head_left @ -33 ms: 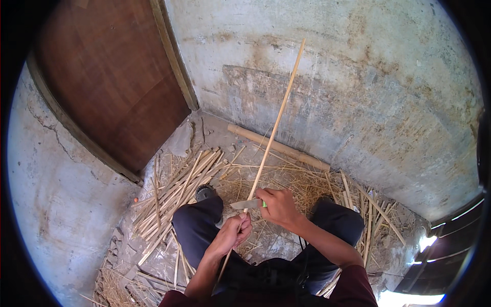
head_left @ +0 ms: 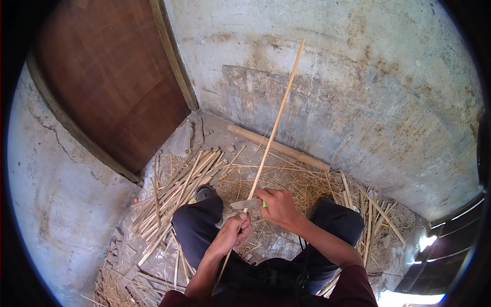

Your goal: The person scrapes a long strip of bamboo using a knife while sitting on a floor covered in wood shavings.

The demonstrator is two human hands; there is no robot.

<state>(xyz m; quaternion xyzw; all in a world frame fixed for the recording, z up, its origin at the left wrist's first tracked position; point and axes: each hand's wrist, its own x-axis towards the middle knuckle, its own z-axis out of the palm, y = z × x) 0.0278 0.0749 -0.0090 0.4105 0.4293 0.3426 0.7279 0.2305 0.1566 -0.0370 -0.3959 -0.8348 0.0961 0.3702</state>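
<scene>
A long, thin bamboo strip [head_left: 276,123] slants up and away from me, its far end in front of the wall. My left hand [head_left: 232,234] is closed around its lower part, and the tail of the strip runs down past my left wrist. In my right hand [head_left: 279,205] is a knife [head_left: 246,204] with a green handle, mostly hidden by my fingers. The blade points left and lies across the strip, just above my left fist.
Split bamboo strips [head_left: 176,192] lie heaped on the left, with more strips [head_left: 376,215] at right. Shavings [head_left: 302,189] cover the floor between my legs. A bamboo pole [head_left: 279,147] lies along the wall [head_left: 358,102]. A brown door [head_left: 112,82] stands at the upper left.
</scene>
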